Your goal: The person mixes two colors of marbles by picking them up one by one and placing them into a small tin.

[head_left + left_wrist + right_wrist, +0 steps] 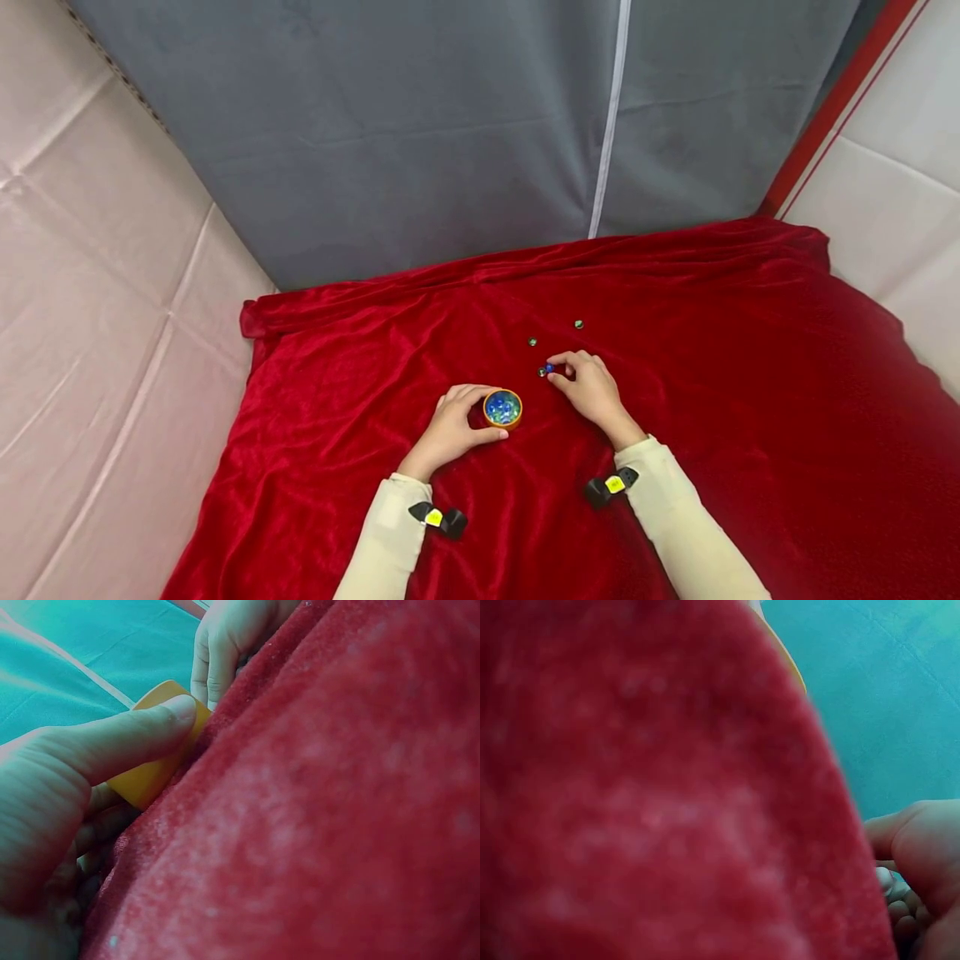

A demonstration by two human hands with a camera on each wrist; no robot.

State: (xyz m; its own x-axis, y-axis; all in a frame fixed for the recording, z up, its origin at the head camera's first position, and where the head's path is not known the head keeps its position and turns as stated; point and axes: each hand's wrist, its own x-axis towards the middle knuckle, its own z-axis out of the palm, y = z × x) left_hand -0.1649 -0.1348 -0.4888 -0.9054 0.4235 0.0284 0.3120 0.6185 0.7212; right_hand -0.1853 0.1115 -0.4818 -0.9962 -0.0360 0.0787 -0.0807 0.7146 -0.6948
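A small round yellow-orange cup (pixel 503 427) stands on the red cloth, with blue and green glass marbles (pixel 502 407) inside it. My left hand (pixel 455 423) grips the cup from the left, thumb along the near side and fingers round the far side. In the left wrist view the thumb lies across the yellow wall of the cup (pixel 157 776). To the right of the cup, my right hand (pixel 591 390) pinches a blue marble (pixel 550 367) between thumb and forefinger, low over the cloth. Right beside it lies a dark greenish marble (pixel 542 372).
Two more green marbles lie farther back, one (pixel 532 342) beyond the right fingertips and another (pixel 579 324) to its right. The red velvet cloth (pixel 360 375) is wrinkled. Grey curtain panels (pixel 450 150) hang behind it, with pale walls at both sides.
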